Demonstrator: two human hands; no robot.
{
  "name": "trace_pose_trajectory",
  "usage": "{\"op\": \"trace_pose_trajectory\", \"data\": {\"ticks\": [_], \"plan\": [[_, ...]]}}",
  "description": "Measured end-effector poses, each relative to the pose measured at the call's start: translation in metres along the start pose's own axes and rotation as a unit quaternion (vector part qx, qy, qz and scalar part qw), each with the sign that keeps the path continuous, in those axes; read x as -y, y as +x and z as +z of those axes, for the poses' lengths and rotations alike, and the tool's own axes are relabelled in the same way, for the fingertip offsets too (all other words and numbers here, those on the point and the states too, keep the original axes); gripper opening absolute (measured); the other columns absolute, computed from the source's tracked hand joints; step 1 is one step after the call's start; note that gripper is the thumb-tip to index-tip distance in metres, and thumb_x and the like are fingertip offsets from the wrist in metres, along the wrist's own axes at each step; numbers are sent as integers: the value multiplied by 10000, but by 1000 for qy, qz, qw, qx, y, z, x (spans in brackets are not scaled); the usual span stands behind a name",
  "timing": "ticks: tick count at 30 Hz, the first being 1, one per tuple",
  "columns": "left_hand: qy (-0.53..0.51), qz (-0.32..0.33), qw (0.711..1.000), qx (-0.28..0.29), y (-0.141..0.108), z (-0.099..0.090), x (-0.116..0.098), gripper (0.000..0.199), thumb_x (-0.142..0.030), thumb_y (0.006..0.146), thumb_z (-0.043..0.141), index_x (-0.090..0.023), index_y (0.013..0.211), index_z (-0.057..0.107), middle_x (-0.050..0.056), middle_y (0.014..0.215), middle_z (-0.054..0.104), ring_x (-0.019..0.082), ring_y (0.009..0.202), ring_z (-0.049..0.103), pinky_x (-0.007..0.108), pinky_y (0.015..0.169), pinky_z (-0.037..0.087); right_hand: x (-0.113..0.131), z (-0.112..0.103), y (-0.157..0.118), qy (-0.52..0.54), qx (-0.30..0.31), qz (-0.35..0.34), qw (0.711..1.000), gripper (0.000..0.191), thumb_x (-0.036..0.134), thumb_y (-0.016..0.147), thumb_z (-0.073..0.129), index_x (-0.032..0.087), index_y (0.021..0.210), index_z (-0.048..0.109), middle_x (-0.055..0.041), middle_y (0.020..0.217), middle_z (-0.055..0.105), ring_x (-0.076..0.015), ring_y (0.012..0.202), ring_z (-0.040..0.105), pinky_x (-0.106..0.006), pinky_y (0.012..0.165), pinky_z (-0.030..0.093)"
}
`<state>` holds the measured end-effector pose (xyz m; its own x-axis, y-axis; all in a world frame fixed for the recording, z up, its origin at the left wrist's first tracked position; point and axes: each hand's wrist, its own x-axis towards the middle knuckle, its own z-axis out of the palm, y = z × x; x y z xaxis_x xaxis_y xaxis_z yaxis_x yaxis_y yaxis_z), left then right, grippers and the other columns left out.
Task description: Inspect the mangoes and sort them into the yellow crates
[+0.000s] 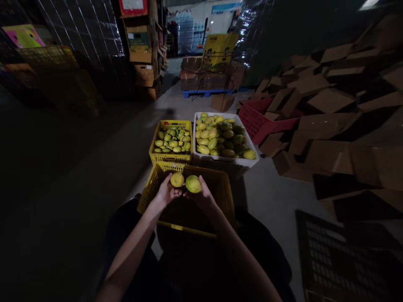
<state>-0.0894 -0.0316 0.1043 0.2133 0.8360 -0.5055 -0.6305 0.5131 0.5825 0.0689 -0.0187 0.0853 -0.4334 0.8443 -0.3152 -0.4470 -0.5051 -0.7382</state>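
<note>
My left hand (166,193) is closed on a yellow fruit (177,180), its fingers curled beneath it. Close beside it on the right, my right hand (204,193) grips a larger yellow-green fruit (193,184), with the thumb along its right side. Both hands are above a yellow crate (185,229) between my legs; its dark inside is hard to make out. Beyond it on the left, a smaller yellow crate (170,158) holds several small green and yellow fruits. To the right of that, a white crate (252,147) is heaped with larger yellow-green fruits.
Cardboard boxes (330,100) lie piled on the right, beside a red crate (258,121). At the lower right is a dark slatted crate (333,251). Farther back, a blue pallet (206,93) carries boxes, and stacked boxes (144,75) stand at the left.
</note>
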Motion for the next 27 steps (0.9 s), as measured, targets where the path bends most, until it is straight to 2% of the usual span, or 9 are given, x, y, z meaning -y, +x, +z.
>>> {"op": "trace_pose_trajectory", "data": {"ticks": [3, 8, 12, 15, 20, 24, 27], "plan": [[93, 9, 996, -8, 2, -3, 2, 593, -605, 872, 389, -85, 1001, 645, 70, 635, 670, 81, 337, 442, 206, 354, 284, -3, -3, 2, -33, 14, -3, 999, 529, 680, 802, 483, 174, 837, 635, -66, 674, 699, -190, 547, 656, -279, 447, 507], [182, -12, 983, -29, 6, -8, 5, 716, -685, 850, 312, -65, 951, 655, 28, 477, 584, 88, 300, 389, 223, 368, 259, 0, -2, 1, -40, 16, -28, 999, 408, 589, 815, 534, 188, 782, 603, -27, 565, 635, -156, 493, 601, -234, 400, 457], [169, -3, 985, -23, 10, -8, 7, 670, -673, 842, 354, -92, 1020, 636, 33, 555, 635, 99, 334, 456, 222, 388, 315, 5, 4, -2, -30, 35, -56, 997, 336, 526, 739, 612, 196, 768, 561, -5, 562, 612, -130, 454, 542, -201, 343, 375], [155, 23, 988, -9, 8, -6, 6, 590, -632, 837, 425, -104, 982, 642, 35, 599, 647, 96, 389, 503, 211, 428, 367, 8, 8, -7, -41, 62, -71, 995, 317, 401, 664, 709, 195, 852, 560, -18, 695, 663, -139, 550, 590, -190, 382, 403], [135, 39, 990, 10, 0, -4, 3, 531, -608, 820, 491, -104, 880, 650, 18, 585, 615, 75, 419, 501, 182, 445, 386, 7, 9, -15, -75, 87, -96, 989, 408, 283, 620, 772, 199, 954, 552, -39, 873, 679, -139, 617, 618, -184, 391, 434], [89, 45, 995, -8, -2, -2, -1, 538, -609, 841, 462, -107, 881, 650, 16, 561, 592, 82, 432, 495, 187, 448, 404, -3, 4, -8, -90, 74, -78, 990, 452, 309, 607, 801, 204, 955, 531, 6, 768, 651, -123, 512, 597, -182, 340, 407], [74, 64, 994, -38, -5, -1, -3, 483, -565, 836, 515, -123, 984, 643, 42, 669, 649, 93, 470, 525, 197, 449, 416, -12, 2, 2, -103, 61, -71, 990, 481, 325, 568, 827, 194, 899, 503, 38, 630, 620, -107, 400, 535, -196, 318, 385]]}}
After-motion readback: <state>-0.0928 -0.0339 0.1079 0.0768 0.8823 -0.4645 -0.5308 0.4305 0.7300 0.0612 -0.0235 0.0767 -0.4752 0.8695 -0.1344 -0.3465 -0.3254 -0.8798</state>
